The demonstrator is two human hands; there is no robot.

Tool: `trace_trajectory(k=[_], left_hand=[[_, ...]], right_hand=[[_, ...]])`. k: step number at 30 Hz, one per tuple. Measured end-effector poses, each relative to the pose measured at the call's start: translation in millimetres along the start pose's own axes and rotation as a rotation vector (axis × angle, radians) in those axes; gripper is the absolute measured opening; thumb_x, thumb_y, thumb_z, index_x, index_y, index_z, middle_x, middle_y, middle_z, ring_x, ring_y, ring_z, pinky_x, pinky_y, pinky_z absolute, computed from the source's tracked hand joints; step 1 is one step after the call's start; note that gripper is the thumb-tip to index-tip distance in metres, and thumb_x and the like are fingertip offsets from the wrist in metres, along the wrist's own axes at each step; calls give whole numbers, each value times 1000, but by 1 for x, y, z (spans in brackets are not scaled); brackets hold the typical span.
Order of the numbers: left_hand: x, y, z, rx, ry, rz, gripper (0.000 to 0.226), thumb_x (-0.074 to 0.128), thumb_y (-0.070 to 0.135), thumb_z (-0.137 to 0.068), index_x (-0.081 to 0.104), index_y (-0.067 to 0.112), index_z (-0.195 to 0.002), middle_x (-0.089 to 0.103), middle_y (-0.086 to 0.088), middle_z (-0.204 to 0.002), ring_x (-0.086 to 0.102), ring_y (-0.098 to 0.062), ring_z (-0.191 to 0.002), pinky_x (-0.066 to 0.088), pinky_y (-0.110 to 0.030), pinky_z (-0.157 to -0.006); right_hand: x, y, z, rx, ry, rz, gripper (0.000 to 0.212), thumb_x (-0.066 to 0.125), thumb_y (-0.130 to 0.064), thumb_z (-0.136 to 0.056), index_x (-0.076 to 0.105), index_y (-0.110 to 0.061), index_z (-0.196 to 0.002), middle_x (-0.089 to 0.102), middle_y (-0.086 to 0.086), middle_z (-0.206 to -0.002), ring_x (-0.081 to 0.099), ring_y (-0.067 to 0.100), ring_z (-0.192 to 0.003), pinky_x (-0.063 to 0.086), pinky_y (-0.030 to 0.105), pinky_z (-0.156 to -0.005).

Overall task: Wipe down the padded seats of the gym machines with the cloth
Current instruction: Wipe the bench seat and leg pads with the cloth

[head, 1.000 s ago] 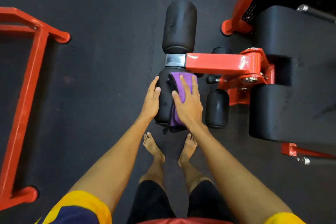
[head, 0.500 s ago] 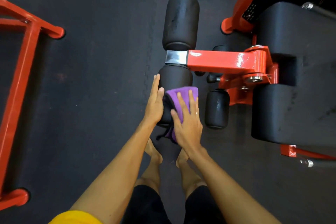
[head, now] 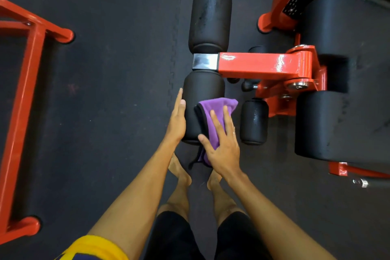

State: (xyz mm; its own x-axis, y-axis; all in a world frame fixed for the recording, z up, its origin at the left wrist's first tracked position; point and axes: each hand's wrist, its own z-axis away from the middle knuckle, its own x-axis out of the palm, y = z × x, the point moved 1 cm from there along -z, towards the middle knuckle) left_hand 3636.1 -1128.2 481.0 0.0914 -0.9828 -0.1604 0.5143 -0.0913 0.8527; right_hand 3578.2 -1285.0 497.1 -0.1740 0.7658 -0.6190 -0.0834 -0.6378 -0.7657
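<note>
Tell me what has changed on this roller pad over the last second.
The right hand slid the purple cloth along the near roller pad toward the person, from up by the red arm to the pad's near half. The cloth's tail now hangs off that end. Nothing was gripped or released. The left hand stays flat against the pad's left side, and the machine has not moved.

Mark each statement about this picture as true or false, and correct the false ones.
1. The left hand lies flat against the near roller. True.
2. The right hand presses a green cloth. False: the cloth is purple.
3. The cloth hangs over the near roller's end closest to the person. True.
4. The person wears shoes. False: the feet are bare.
</note>
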Motion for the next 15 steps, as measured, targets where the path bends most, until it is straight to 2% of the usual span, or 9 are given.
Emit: trace_trajectory(k=[3, 5, 8, 10, 13, 15], left_hand=[[5, 5, 1, 10, 16, -53, 52, 25, 34, -112, 14, 27, -162, 15, 13, -168, 16, 5, -148, 12, -27, -126], [10, 6, 3, 59, 16, -146, 54, 24, 33, -112, 9, 23, -163, 8, 11, -169, 9, 3, -151, 8, -27, -126], [16, 7, 7, 116, 20, -265, 57, 26, 32, -112, 3, 20, -162, 1, 10, -170, 1, 2, -153, 2, -20, -124], [13, 4, 5, 114, 14, -236, 56, 29, 28, -112, 5, 19, -162, 3, 9, -169, 3, 2, -152, 3, -17, -122], [-1, 4, -1, 74, -10, -106, 51, 31, 28, -112, 18, 22, -162, 16, 10, -168, 15, 3, -150, 12, -15, -121], [-4, 6, -11, 49, -31, -94, 51, 30, 34, -112, 20, 26, -162, 18, 14, -166, 17, 9, -145, 14, -3, -113]], right_hand=[[-3, -8, -41, -16, 91, 31, 55, 49, -51, -101, 34, -48, -155, 13, -18, -169, 19, 15, -156, 48, 49, -107], [-9, -15, -81, -19, 82, 83, 53, 45, -50, -103, 34, -48, -155, 18, -16, -168, 23, 17, -154, 49, 50, -105], [-13, -24, -112, 41, 63, 125, 56, 41, -55, -103, 27, -49, -156, 16, -17, -168, 27, 19, -153, 48, 55, -104], [-11, -29, -99, 75, 73, 136, 61, 43, -56, -101, 22, -49, -157, 9, -19, -169, 24, 19, -154, 48, 54, -104], [-1, -24, -40, 30, 86, 184, 65, 48, -53, -101, 20, -47, -159, 3, -15, -171, 13, 18, -157, 51, 46, -101], [5, -17, -2, -18, 57, 172, 63, 45, -53, -103, 21, -45, -160, 2, -12, -171, 6, 17, -158, 54, 44, -99]])
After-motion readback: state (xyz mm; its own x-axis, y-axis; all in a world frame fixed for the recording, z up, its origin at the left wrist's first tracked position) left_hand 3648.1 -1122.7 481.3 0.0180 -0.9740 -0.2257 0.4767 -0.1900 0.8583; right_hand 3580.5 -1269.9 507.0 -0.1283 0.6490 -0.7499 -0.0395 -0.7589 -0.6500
